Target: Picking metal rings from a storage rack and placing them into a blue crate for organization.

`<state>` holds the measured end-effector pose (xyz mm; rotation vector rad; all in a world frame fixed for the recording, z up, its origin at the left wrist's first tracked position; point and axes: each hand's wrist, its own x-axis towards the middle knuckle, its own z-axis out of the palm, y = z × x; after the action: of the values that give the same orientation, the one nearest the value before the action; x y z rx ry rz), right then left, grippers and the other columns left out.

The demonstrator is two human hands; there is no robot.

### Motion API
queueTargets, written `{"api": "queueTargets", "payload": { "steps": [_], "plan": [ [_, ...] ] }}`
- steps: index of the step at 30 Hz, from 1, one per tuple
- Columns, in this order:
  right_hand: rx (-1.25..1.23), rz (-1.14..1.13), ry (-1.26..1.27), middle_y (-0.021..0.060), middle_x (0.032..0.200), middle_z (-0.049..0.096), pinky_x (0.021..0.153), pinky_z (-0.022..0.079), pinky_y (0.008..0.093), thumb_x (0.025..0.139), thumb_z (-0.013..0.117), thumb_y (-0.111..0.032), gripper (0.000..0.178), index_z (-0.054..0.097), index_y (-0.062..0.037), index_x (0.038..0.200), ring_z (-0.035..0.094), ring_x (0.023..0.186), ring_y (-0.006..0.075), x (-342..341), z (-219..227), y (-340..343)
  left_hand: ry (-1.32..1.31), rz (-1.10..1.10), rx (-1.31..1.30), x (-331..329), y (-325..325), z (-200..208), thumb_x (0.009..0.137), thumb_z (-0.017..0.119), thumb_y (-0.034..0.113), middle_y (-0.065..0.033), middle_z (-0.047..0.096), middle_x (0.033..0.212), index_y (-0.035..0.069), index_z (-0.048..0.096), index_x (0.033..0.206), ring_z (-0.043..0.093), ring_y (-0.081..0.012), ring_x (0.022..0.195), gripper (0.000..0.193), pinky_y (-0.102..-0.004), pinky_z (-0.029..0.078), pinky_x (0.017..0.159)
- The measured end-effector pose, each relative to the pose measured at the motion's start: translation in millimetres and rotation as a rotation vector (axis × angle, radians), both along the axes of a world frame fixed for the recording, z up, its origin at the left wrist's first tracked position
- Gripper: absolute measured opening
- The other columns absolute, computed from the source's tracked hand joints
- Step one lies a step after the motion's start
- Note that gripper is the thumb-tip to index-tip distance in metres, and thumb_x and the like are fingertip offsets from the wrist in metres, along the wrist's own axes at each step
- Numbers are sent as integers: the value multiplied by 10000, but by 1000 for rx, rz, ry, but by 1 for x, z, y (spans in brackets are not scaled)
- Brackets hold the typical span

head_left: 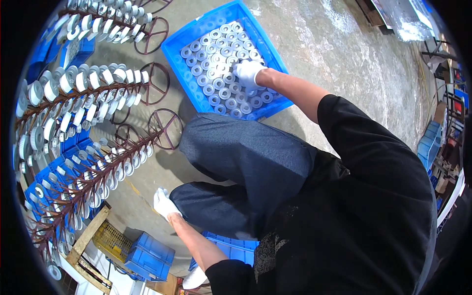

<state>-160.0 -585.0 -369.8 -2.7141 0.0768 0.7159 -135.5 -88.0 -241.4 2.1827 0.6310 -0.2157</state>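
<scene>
My right hand, in a white glove, reaches into a blue plastic crate. Its fingers curl down among silvery metal rings, which lie in rows and have holes in their middles. What the fingertips hold is hidden under the glove. My left hand, gloved in white too, hangs beside my knee with its fingers somewhat apart. Nothing shows in it, and the closest rack is off to its left.
Along the left, brown metal racks with round-rimmed bases carry many pale round parts. Blue bins and a yellow basket stand at the lower left. Another blue bin is at the far right.
</scene>
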Motion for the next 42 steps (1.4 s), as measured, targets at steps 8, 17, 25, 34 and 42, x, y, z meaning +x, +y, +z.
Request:
{"api": "queueTargets", "payload": {
  "steps": [8, 17, 25, 34, 42],
  "plan": [
    [14, -25, -193, 157, 855, 665, 656, 530, 431, 730, 606, -167, 198, 672, -42, 868, 637, 740, 338, -2, -31, -3, -25, 2, -9, 1, 0, -1, 882, 537, 178, -87, 636, 844, -33, 629, 979, 571, -148, 769, 250, -248, 453, 709],
    [-3, 66, -167, 149, 901, 660, 692, 527, 436, 693, 646, -172, 236, 669, -47, 891, 634, 788, 345, -1, -18, -6, -6, 7, 17, 0, -1, 1, 883, 538, 176, -91, 632, 828, -37, 629, 977, 570, -144, 763, 250, -249, 448, 696],
    [-15, 118, -175, 152, 918, 654, 707, 526, 433, 668, 670, -172, 259, 668, -47, 895, 631, 811, 342, -2, -19, -6, 2, 8, 31, -1, -2, 3, 883, 537, 175, -92, 631, 834, -38, 628, 987, 571, -150, 766, 253, -254, 447, 700],
    [-19, 109, -158, 148, 916, 654, 712, 524, 425, 676, 659, -169, 248, 669, -53, 895, 629, 808, 344, -3, -15, -3, -1, 26, 8, -1, -1, 2, 884, 535, 172, -100, 631, 858, -41, 621, 1002, 576, -159, 790, 259, -261, 450, 719],
    [44, 91, -41, 114, 1027, 605, 817, 487, 401, 611, 704, -140, 397, 624, -68, 993, 584, 915, 328, 5, -24, -9, -33, 37, -29, -1, 0, 1, 884, 538, 179, -105, 631, 877, -44, 616, 1011, 578, -161, 810, 268, -265, 453, 736]
  ]
}}
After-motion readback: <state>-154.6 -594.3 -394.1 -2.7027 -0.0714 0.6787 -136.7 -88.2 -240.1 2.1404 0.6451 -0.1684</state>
